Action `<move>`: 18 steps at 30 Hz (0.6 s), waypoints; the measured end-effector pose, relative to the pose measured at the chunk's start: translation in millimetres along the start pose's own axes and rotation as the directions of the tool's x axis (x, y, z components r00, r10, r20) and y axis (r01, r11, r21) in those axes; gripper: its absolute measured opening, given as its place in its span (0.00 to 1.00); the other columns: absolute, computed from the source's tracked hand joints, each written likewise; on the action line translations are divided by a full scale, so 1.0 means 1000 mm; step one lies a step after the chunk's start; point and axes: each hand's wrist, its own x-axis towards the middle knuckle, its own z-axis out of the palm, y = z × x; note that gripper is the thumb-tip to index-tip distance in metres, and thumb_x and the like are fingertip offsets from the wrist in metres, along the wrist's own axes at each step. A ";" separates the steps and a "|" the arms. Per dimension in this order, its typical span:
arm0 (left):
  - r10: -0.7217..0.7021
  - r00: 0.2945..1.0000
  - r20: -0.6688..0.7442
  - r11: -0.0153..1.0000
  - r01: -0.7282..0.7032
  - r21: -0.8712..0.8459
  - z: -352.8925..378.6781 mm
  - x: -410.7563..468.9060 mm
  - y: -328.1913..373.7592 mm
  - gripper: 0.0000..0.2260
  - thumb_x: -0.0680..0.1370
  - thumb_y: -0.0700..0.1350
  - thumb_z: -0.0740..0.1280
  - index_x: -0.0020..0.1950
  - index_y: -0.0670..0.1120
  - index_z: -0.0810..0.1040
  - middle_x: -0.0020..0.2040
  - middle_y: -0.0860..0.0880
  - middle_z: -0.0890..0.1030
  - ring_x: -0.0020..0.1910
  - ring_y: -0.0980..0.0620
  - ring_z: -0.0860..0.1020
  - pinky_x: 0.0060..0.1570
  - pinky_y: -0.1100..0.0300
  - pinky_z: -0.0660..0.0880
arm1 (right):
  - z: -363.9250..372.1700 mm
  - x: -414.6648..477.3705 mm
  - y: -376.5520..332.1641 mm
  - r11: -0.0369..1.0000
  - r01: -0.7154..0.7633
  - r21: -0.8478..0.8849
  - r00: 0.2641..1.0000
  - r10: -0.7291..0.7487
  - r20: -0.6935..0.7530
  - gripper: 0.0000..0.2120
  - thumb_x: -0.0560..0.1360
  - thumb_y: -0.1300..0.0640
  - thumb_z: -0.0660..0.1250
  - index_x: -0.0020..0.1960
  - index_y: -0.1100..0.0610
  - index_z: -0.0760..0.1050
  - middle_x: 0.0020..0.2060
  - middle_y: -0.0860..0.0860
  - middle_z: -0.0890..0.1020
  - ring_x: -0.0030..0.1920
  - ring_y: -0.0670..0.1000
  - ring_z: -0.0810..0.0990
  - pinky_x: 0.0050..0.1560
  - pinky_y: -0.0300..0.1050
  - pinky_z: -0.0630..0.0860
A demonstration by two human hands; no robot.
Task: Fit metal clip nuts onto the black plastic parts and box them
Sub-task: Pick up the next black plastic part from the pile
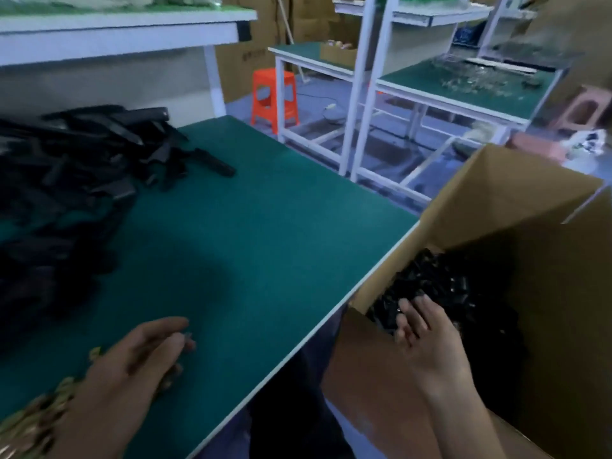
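Observation:
A heap of long black plastic parts covers the left of the green table. Brass-coloured metal clip nuts lie piled at the near left edge. My left hand hovers over the table beside them, fingers curled, pinching what looks like a small clip nut at the fingertips. To the right of the table stands an open cardboard box with several black parts inside. My right hand reaches into the box, palm up, fingers relaxed and holding nothing.
The table's white right edge runs diagonally beside the box. Beyond are white-framed workbenches with green tops, an orange stool, a pink stool and stacked cartons at the back.

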 end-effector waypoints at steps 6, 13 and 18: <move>-0.080 0.996 -0.041 0.994 0.076 -0.076 -0.025 -0.013 0.001 0.10 0.81 0.46 0.67 0.50 0.62 0.84 0.48 0.54 0.86 0.44 0.57 0.83 0.45 0.60 0.75 | 0.129 -0.025 0.067 0.805 0.361 -0.470 0.815 -0.028 0.578 0.08 0.79 0.63 0.69 0.55 0.53 0.82 0.40 0.51 0.86 0.36 0.47 0.81 0.34 0.38 0.76; -0.118 0.973 -0.197 0.988 0.095 -0.123 -0.054 -0.037 -0.012 0.07 0.82 0.43 0.66 0.52 0.53 0.84 0.46 0.49 0.86 0.39 0.56 0.82 0.39 0.63 0.76 | 0.283 -0.036 0.169 0.237 0.845 -0.480 0.366 0.398 0.841 0.18 0.80 0.46 0.68 0.68 0.46 0.73 0.61 0.42 0.78 0.61 0.45 0.77 0.61 0.47 0.75; -0.116 0.921 -0.372 0.992 0.089 -0.089 -0.066 -0.054 -0.027 0.08 0.80 0.41 0.68 0.50 0.54 0.84 0.45 0.57 0.85 0.44 0.61 0.82 0.40 0.74 0.74 | 0.347 -0.046 0.226 0.099 0.862 -0.497 0.418 0.416 0.808 0.42 0.77 0.36 0.68 0.82 0.50 0.52 0.79 0.52 0.60 0.77 0.57 0.62 0.73 0.58 0.67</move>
